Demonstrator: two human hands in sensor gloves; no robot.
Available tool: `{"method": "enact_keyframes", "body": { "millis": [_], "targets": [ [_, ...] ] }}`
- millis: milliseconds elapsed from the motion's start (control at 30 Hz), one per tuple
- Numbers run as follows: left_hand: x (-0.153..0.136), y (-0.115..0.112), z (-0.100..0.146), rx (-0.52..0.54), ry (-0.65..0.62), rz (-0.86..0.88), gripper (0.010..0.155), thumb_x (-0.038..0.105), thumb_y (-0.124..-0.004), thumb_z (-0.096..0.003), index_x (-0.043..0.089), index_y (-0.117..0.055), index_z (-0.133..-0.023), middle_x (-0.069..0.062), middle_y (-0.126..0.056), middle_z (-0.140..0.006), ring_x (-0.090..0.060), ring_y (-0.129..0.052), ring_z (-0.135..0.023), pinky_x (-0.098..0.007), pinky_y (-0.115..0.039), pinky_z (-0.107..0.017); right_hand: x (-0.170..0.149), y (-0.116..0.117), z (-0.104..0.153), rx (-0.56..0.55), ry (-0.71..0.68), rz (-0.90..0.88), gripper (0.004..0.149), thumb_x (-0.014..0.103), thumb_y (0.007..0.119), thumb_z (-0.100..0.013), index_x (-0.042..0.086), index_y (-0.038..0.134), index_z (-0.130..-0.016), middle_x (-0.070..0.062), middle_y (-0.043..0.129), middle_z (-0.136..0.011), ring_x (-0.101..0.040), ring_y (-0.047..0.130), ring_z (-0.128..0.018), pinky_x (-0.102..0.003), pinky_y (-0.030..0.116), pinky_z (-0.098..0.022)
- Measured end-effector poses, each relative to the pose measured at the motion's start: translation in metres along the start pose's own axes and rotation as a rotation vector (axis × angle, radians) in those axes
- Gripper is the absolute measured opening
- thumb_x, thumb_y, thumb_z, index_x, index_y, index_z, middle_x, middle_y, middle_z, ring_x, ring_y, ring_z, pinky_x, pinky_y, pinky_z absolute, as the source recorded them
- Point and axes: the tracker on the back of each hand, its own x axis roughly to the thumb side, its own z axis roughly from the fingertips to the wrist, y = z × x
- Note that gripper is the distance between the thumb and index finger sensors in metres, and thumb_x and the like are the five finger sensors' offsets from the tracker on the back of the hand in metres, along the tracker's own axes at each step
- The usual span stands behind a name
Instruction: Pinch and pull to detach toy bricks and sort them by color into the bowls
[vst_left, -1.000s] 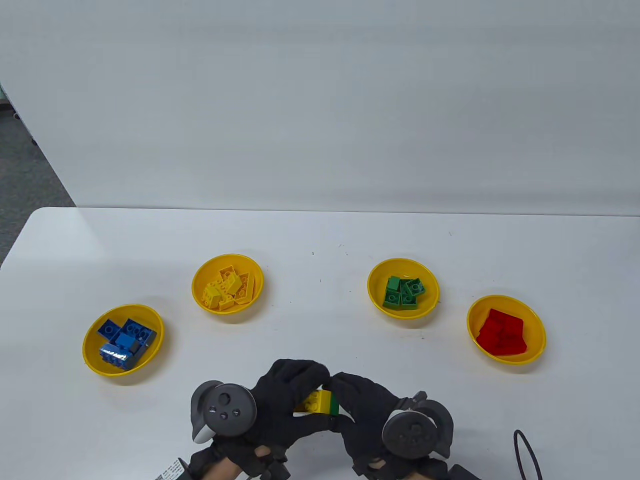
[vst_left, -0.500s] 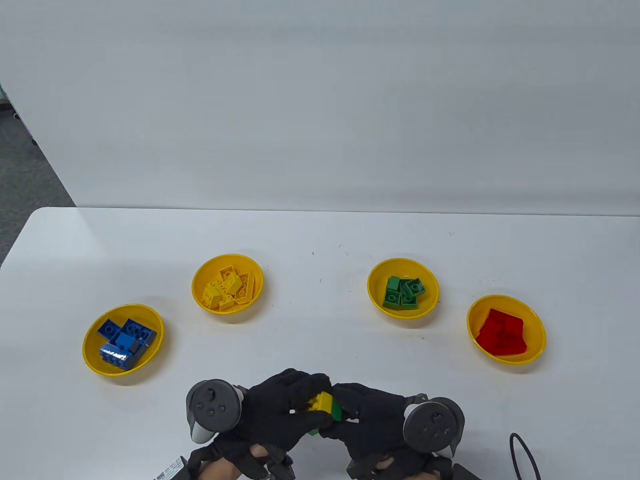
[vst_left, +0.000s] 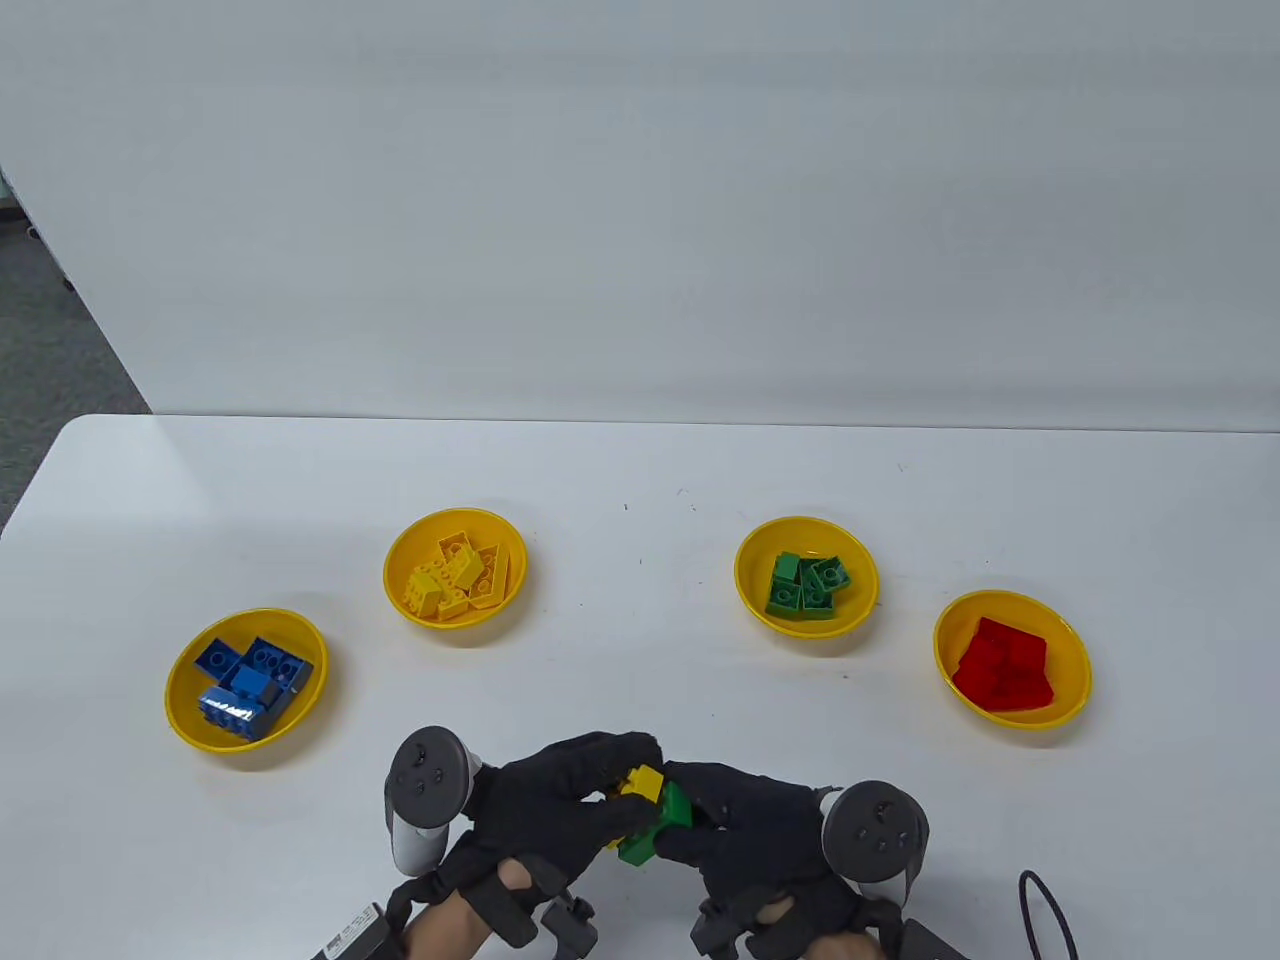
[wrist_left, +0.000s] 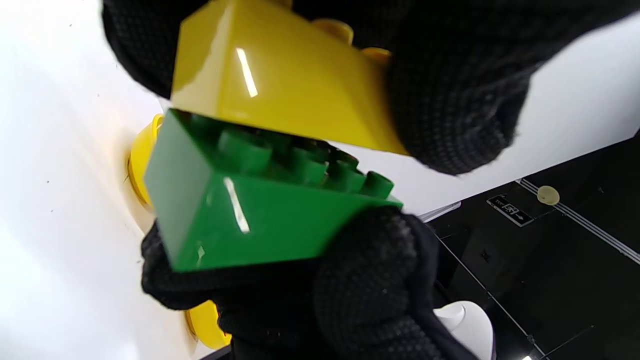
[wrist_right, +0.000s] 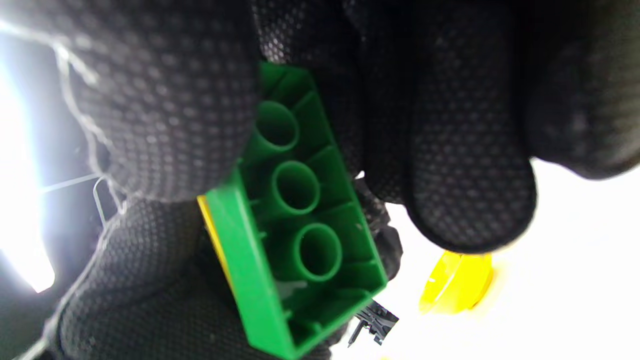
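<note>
Low in the middle of the table view, the left hand (vst_left: 560, 800) pinches the yellow brick (vst_left: 641, 783) and the right hand (vst_left: 760, 825) pinches the green brick (vst_left: 662, 822). One edge gapes. Keep tipping them apart there; don't yank.

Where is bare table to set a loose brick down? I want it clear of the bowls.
Bare table shows between the yellow-brick bowl and the green-brick bowl, and along the far edge behind all four bowls. The near edge is crowded: the left hand and right hand meet there around the yellow brick and green brick.
</note>
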Motion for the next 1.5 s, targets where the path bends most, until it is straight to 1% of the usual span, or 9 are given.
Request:
{"method": "enact_keyframes", "body": {
  "millis": [167,333,533,633,800,967,1067,1267,1500],
  "targets": [
    [0.011,0.020,0.000,0.055,-0.009,-0.114,0.063,0.046,-0.096,-0.0417,0.015,-0.084,-0.095,-0.018,-0.093,-0.087,-0.044,-0.092,-0.075,-0.062,-0.075,-0.059,0.000,0.005,0.000,0.100,-0.011,0.074,0.059,0.037,0.095,-0.023,-0.001,0.099,-0.067,-0.028,0.102,-0.063,-0.041,0.110,-0.035,-0.062,0.090,-0.027],
    [0.051,0.080,-0.007,0.238,-0.045,-0.344,0.064,0.040,-0.093,-0.0432,0.022,-0.076,-0.102,-0.012,-0.084,-0.101,-0.043,-0.084,-0.091,-0.069,-0.073,-0.062,0.005,-0.007,0.001,0.087,-0.071,0.186,0.060,0.038,0.094,-0.026,-0.001,0.097,-0.071,-0.028,0.100,-0.067,-0.042,0.109,-0.039,-0.063,0.088,-0.030],
    [0.066,0.131,-0.048,0.325,0.153,-0.600,0.069,0.022,-0.090,-0.0486,0.019,-0.058,-0.110,-0.018,-0.067,-0.110,-0.046,-0.073,-0.099,-0.066,-0.068,-0.069,-0.002,-0.021,0.000,0.076,-0.037,0.210,0.060,0.038,0.094,-0.027,-0.002,0.095,-0.073,-0.029,0.098,-0.069,-0.043,0.107,-0.042,-0.064,0.087,-0.032],
    [0.047,0.147,-0.073,0.313,0.312,-0.690,0.070,0.021,-0.088,-0.0508,0.019,-0.053,-0.112,-0.020,-0.061,-0.112,-0.047,-0.069,-0.100,-0.065,-0.064,-0.072,-0.004,-0.024,-0.001,0.079,-0.028,0.216,0.061,0.038,0.094,-0.028,-0.002,0.094,-0.074,-0.029,0.097,-0.070,-0.043,0.107,-0.043,-0.064,0.086,-0.032],
    [0.000,0.164,-0.102,0.379,0.591,-0.900,0.071,0.038,-0.094,-0.0497,0.020,-0.060,-0.110,-0.017,-0.078,-0.104,-0.042,-0.088,-0.086,-0.060,-0.075,-0.063,-0.005,-0.027,-0.002,0.088,-0.040,0.258,0.061,0.038,0.093,-0.029,-0.002,0.094,-0.075,-0.029,0.097,-0.071,-0.044,0.107,-0.043,-0.064,0.086,-0.033],
    [-0.030,0.177,-0.112,0.465,0.671,-0.861,0.072,0.048,-0.090,-0.0498,0.019,-0.061,-0.109,-0.017,-0.079,-0.103,-0.042,-0.089,-0.086,-0.059,-0.076,-0.062,-0.009,-0.030,-0.003,0.096,-0.033,0.270,0.061,0.038,0.093,-0.029,-0.002,0.093,-0.075,-0.029,0.096,-0.071,-0.044,0.106,-0.043,-0.064,0.086,-0.033],
    [-0.025,0.181,-0.107,0.479,0.638,-0.784,0.073,0.056,-0.083,-0.0522,0.020,-0.057,-0.111,-0.018,-0.073,-0.107,-0.044,-0.083,-0.091,-0.060,-0.074,-0.064,-0.014,-0.033,-0.004,0.090,-0.006,0.263,0.062,0.038,0.093,-0.029,-0.002,0.093,-0.075,-0.029,0.096,-0.071,-0.044,0.106,-0.043,-0.064,0.086,-0.033],
    [0.024,0.180,-0.079,0.543,0.441,-0.801,0.069,0.053,-0.084,-0.0497,0.019,-0.065,-0.107,-0.021,-0.076,-0.104,-0.047,-0.084,-0.088,-0.062,-0.074,-0.062,-0.021,-0.036,-0.006,0.084,0.036,0.255,0.062,0.039,0.093,-0.029,-0.002,0.093,-0.076,-0.030,0.096,-0.071,-0.044,0.106,-0.044,-0.064,0.085,-0.033],
    [0.075,0.148,-0.024,0.490,0.184,-0.954,0.069,0.053,-0.084,-0.0489,0.019,-0.065,-0.107,-0.021,-0.073,-0.106,-0.048,-0.081,-0.090,-0.064,-0.071,-0.064,-0.022,-0.036,-0.006,0.084,0.047,0.264,0.062,0.039,0.092,-0.030,-0.002,0.092,-0.076,-0.030,0.096,-0.072,-0.044,0.106,-0.044,-0.064,0.085,-0.033]
  ]
}}
